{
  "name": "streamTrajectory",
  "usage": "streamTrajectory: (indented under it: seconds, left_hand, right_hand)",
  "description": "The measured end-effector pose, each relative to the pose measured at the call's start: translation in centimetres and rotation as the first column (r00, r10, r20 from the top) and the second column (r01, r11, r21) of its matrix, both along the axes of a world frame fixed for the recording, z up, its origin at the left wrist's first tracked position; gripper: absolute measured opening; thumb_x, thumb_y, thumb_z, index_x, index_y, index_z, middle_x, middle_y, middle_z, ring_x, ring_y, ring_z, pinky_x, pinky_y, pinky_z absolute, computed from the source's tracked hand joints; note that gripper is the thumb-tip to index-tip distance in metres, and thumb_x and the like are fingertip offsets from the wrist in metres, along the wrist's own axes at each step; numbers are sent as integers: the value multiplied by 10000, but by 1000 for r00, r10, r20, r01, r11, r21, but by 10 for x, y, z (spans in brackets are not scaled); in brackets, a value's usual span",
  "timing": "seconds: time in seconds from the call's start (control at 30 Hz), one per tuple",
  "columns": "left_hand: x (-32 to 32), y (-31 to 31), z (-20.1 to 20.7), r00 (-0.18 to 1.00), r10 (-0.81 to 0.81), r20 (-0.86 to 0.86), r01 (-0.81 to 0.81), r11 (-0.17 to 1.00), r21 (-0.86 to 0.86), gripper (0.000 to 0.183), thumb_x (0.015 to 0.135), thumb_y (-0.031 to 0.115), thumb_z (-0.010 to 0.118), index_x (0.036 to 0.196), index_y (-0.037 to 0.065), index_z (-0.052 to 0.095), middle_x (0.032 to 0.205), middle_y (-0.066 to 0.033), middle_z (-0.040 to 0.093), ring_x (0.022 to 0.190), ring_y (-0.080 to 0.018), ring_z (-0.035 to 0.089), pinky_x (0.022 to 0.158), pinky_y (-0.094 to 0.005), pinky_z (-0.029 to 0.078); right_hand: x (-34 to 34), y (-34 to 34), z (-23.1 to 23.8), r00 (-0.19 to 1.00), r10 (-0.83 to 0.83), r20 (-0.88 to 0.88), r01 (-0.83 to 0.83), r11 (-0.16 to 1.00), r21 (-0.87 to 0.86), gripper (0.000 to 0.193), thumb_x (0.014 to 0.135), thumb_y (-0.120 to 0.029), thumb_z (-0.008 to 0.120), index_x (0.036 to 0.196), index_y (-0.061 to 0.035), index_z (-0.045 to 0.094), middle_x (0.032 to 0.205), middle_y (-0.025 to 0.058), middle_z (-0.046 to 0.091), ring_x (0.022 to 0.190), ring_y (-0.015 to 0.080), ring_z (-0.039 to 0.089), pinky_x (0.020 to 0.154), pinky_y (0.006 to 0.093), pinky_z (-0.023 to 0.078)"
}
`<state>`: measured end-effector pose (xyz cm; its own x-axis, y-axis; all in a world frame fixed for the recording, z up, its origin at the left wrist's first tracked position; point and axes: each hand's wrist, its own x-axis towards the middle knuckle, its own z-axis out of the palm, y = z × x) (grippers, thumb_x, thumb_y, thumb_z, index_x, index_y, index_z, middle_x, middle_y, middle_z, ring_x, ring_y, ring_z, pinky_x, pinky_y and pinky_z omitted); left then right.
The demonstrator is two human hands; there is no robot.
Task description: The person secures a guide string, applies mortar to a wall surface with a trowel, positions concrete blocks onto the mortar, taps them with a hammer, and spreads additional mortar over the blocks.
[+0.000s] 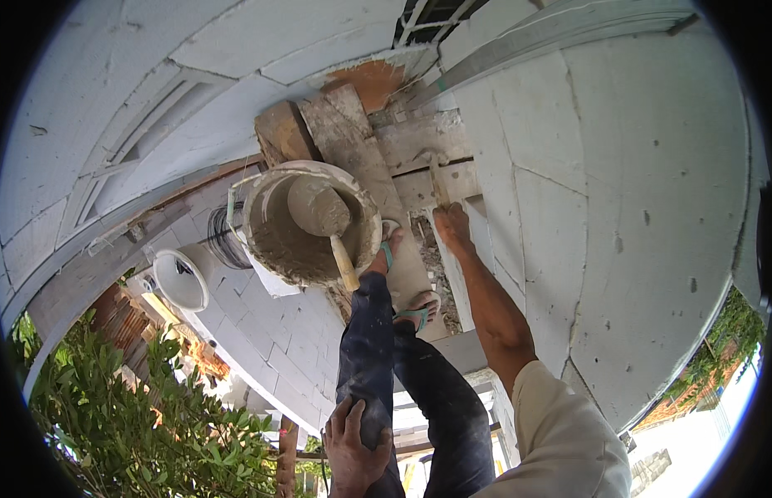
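My right hand (pixel 454 228) is closed round the wooden handle of a hammer (pixel 439 181). The hammer's curved metal head lies over wooden boards ahead of my feet. My left hand (pixel 354 446) rests on my dark trouser leg, fingers spread and holding nothing. Left of the hammer stands a bucket (pixel 365 195) with grey mortar (pixel 278 236) inside. A wooden-handled tool (pixel 344 261) leans in the bucket, its mortar-coated end partly sunk, so I cannot tell its exact kind. Both my feet, in sandals, stand on a plank (pixel 411 270).
A pale block wall (pixel 627 207) rises close on the right, another on the left. A wooden block (pixel 285 137) sits behind the bucket. Coiled dark wire (pixel 224 236) and a white bucket (pixel 180 280) are at left. Rubble (pixel 432 249) fills a gap beside the plank. Leafy branches (pixel 145 415) are lower left.
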<state>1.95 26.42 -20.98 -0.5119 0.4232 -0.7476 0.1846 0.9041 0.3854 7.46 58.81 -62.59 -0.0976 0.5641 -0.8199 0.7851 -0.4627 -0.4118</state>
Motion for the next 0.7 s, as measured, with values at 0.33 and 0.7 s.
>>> streamTrajectory:
  seconds: [0.33,0.7]
  left_hand:
    - [21,14,41,995,92,-33,-94,995,-38,654,839,377,784,1349,17,587,1377,-282,565,1254,-460,561,1054,-562,451]
    - [-93,367,258,859,149,491,-452,671,587,652,1048,472,549,1535,54,433,1549,-175,448,1363,-339,501,1058,-516,480]
  right_hand:
    - [95,-121,457,838,-278,-469,193,956,-221,239,973,-284,716,1012,-61,639,662,-10,545,493,90,490,456,287,422]
    - [133,-53,858,818,272,-506,51,843,536,510,978,-299,690,1335,41,556,996,207,695,849,295,693,762,394,537]
